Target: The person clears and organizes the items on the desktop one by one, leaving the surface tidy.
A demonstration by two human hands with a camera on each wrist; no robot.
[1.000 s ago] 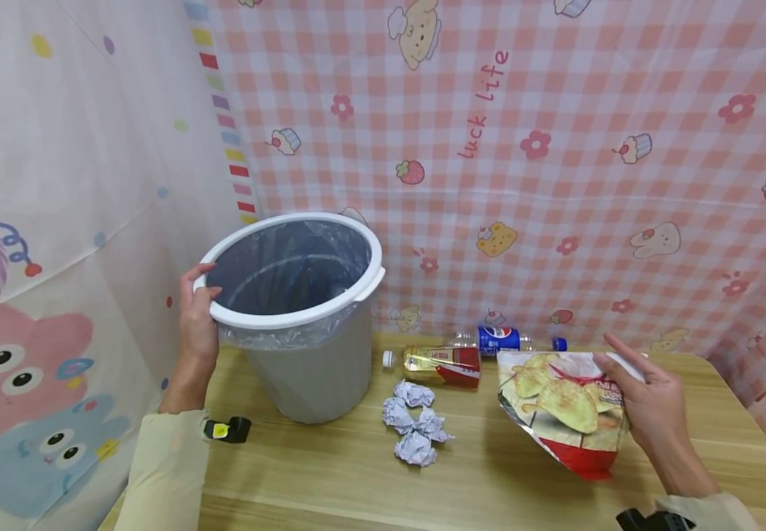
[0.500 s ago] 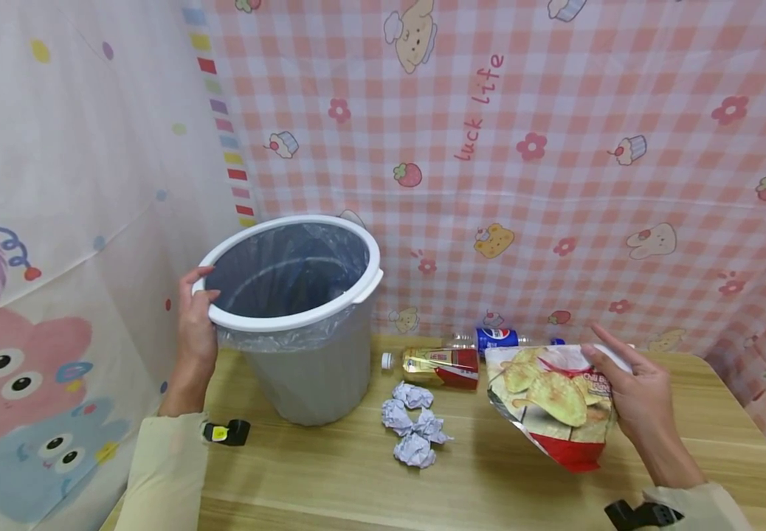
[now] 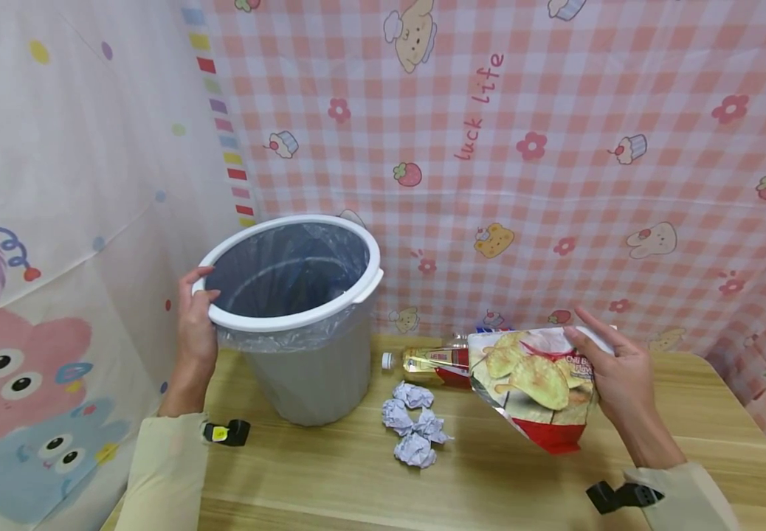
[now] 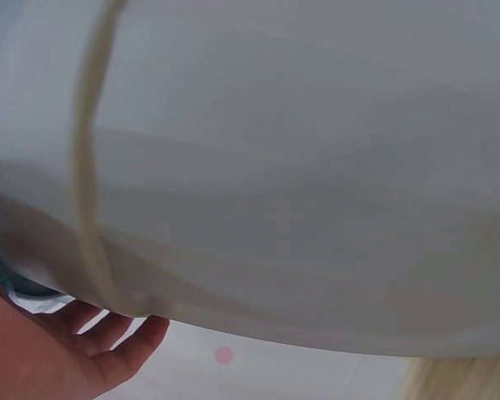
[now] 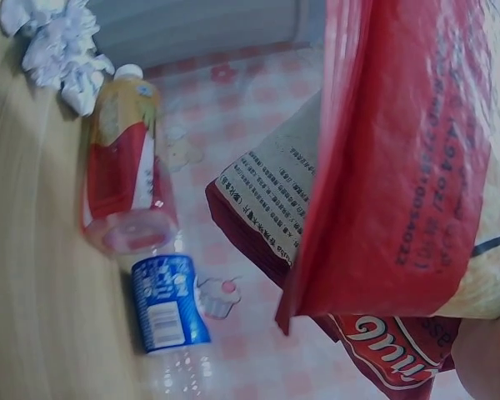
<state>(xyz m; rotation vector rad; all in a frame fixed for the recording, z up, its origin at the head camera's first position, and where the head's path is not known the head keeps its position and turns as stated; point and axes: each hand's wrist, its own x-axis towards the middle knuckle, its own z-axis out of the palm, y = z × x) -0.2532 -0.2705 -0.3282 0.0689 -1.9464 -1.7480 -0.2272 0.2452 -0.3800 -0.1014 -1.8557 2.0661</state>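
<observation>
A grey trash bin with a white rim and a clear liner stands at the table's left; its grey wall fills the left wrist view. My left hand grips the rim on its left side. My right hand holds a chips bag by its upper right edge, lifted off the table to the right of the bin. The bag's red back fills the right wrist view.
Several crumpled paper balls lie on the wooden table in front of a yellow-red bottle. A blue-labelled bottle lies behind it, mostly hidden by the bag in the head view. Patterned curtains close off the back and left.
My right hand has carried the chips bag up and to the left, toward the bin, so that it now covers the blue bottle. The left hand has stayed on the rim.
</observation>
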